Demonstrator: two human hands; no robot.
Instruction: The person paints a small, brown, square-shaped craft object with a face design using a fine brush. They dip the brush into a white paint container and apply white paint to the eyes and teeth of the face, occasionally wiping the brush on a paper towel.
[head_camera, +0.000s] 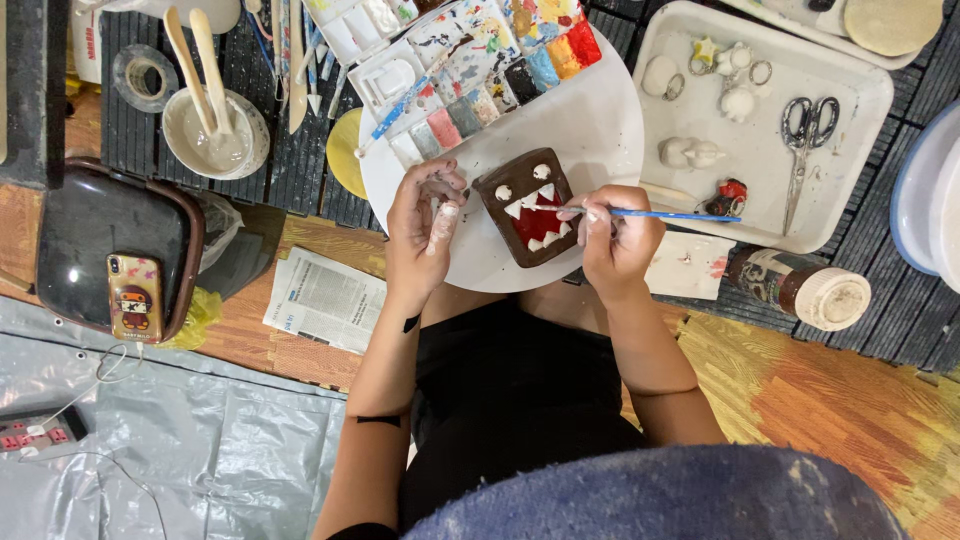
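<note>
Brown square clay figure with red mouth, white pointed teeth and two white eyes: lies on the round white board, at its near edge, between both hands. Left hand: fingers curled loosely, tips smeared with white, touching the figure's left side and steadying it. Right hand: closed in a pinch on a thin blue-handled paintbrush, bristle end resting on the white teeth, handle pointing right towards the tray. Paint palette: white plastic, wells of grey, blue, orange and red, on the far part of the board, a second blue brush lying across it. White tray, right of the board: holds scissors, small white clay pieces and metal rings. Jar lying on its side near the tray. Bowl with wooden sticks, upper left. Phone on a dark case, left; folded newspaper beside the left forearm.
</note>
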